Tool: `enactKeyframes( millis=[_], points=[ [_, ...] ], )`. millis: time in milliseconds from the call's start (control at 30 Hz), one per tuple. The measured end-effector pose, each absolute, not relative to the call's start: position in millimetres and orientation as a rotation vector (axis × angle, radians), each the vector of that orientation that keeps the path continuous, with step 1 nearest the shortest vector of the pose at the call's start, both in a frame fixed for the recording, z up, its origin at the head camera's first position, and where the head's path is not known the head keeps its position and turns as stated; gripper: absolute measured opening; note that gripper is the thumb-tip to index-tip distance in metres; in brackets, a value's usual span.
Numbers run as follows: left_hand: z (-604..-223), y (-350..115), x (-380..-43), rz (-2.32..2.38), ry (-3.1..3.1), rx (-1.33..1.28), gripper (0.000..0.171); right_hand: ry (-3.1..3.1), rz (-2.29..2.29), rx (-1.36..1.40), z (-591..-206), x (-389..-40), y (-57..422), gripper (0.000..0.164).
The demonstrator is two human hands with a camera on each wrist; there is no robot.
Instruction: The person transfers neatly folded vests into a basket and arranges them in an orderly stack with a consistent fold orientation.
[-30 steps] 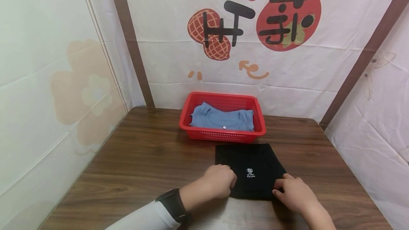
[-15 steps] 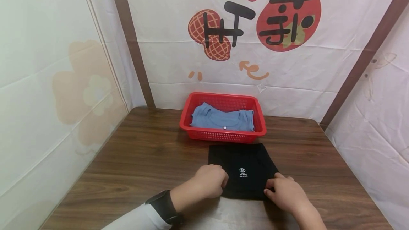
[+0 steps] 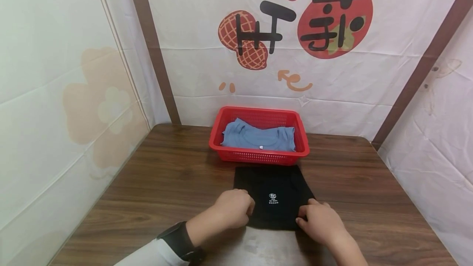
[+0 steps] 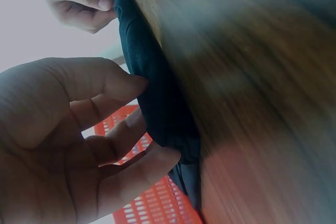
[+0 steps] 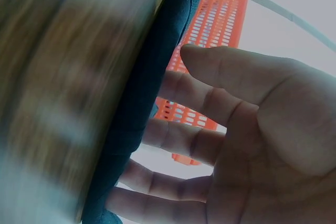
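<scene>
A folded black T-shirt with a small white print lies flat on the table, in front of the basket. At its left edge my left hand grips the fabric with curled fingers; in the left wrist view the thumb and fingertips meet the dark cloth. My right hand holds the lower right edge between thumb and fingers. Seen from the right wrist, several fingers reach along the dark cloth's edge, the thumb tip close beside it.
Behind the black T-shirt stands a red perforated basket, holding a folded blue T-shirt. The brown wooden table ends at white printed fabric walls at the back and sides. A black band circles my left wrist.
Both hands and the black T-shirt between them have slid left across the table, bringing the shirt more squarely in front of the basket. The basket has stayed put.
</scene>
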State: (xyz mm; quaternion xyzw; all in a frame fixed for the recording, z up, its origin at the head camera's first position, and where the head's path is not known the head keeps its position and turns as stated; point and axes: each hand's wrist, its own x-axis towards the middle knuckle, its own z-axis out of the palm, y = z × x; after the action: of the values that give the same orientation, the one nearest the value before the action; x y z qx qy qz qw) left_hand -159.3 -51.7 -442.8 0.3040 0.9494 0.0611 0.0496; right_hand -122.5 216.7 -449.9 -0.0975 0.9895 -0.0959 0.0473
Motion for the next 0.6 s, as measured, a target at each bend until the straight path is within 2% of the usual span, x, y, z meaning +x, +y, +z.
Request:
enactKeyframes(
  millis=[600],
  points=[
    [-446,-77,-148,0.136,3.043,0.889,0.025,3.019,-0.329,-0.374,-445,-121,183,0.013]
  ],
)
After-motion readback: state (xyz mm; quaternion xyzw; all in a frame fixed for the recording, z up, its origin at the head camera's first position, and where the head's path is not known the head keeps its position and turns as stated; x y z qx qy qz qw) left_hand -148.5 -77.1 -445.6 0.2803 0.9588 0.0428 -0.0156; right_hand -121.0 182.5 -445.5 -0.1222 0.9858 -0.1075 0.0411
